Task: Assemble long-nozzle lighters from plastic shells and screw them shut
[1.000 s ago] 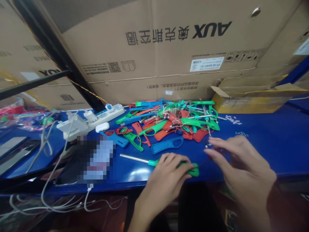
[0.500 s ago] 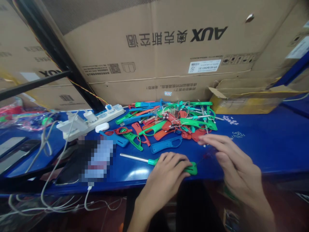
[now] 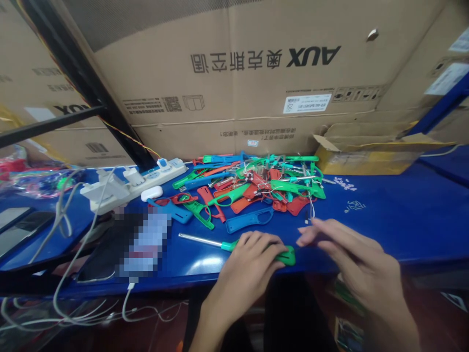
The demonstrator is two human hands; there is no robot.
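My left hand (image 3: 252,261) is wrapped over a green gas lighter (image 3: 287,255) lying at the table's front edge. Its long silver nozzle (image 3: 200,240) points left, and the fingers hide most of the body. To the right, my right hand (image 3: 351,254) hovers above the table with thumb and fingertips drawn together. A thin white wire (image 3: 312,210) with a small dark end reaches near those fingertips; whether they grip it or something else I cannot make out. Behind both hands lies a heap of lighter parts (image 3: 256,183) in green, red and blue, with a blue shell (image 3: 249,220) closest.
A yellow-brown open carton (image 3: 366,159) stands at the back right, near small pale pieces (image 3: 344,184) and thin metal pins (image 3: 354,207). On the left are a power strip (image 3: 146,183), a white earbud case (image 3: 152,193) and a cabled phone (image 3: 146,244). Large cardboard (image 3: 234,98) backs the table.
My right hand has come slightly down and its thumb and fingertips have closed together. My left hand keeps its hold on the lighter. The whole view has shifted slightly.
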